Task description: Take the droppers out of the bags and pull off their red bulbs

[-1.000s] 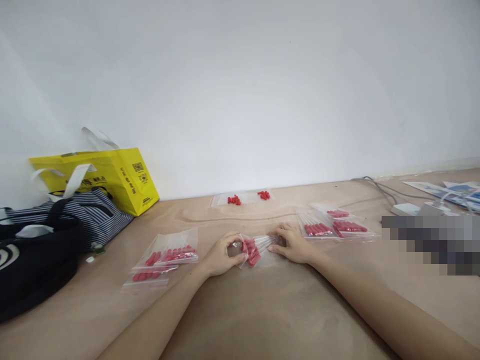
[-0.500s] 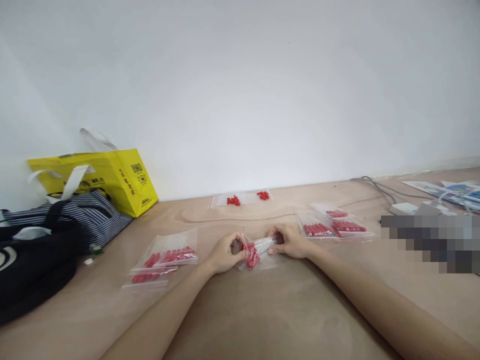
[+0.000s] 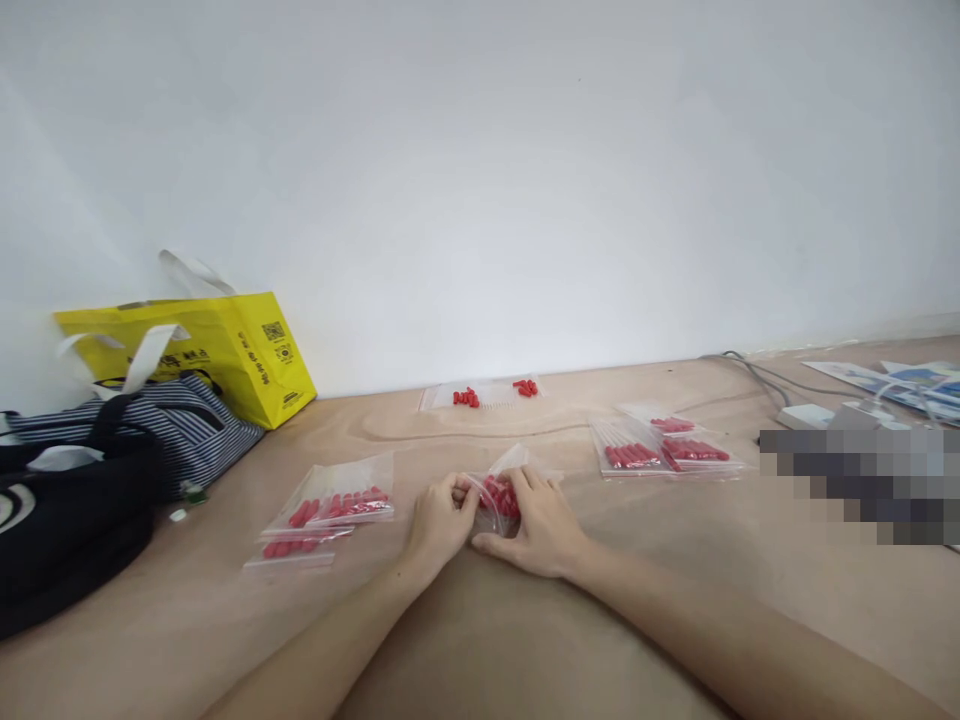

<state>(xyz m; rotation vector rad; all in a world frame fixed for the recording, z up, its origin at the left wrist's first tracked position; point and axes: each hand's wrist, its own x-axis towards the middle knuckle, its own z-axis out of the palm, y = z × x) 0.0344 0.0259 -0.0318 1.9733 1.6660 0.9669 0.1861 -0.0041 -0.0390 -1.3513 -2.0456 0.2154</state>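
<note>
Right in front of you, between both hands on the wooden table (image 3: 480, 650), is a small clear bag (image 3: 491, 516) with a bunch of red pieces (image 3: 493, 491) inside it. Your left hand (image 3: 442, 518) has its thumb and fingertips closed in a pinch on the bag's left edge. Your right hand (image 3: 541, 522) lies over the other end, fingers bent onto the bag by the red stuff, thumb spread well away from them along the near side. Honestly can't tell if that one's actually squeezing anything, since your fingers hide a lot.

Off to your left you've got some overlapping filled bags (image 3: 364, 475), same sort of red ends showing through. Another group of filled bags (image 3: 616, 437) lies past your right hand, some overlapping too. Farther out, near the wall (image 3: 480, 200), a flat clear bag (image 3: 499, 391) has two clusters of red bits on or in it, can't tell which. Your far left is luggage corner: yellow bag (image 3: 274, 385), striped bag (image 3: 180, 425), black bag (image 3: 90, 540). On the right there's a gray cable (image 3: 765, 380) and some papers (image 3: 862, 377).
</note>
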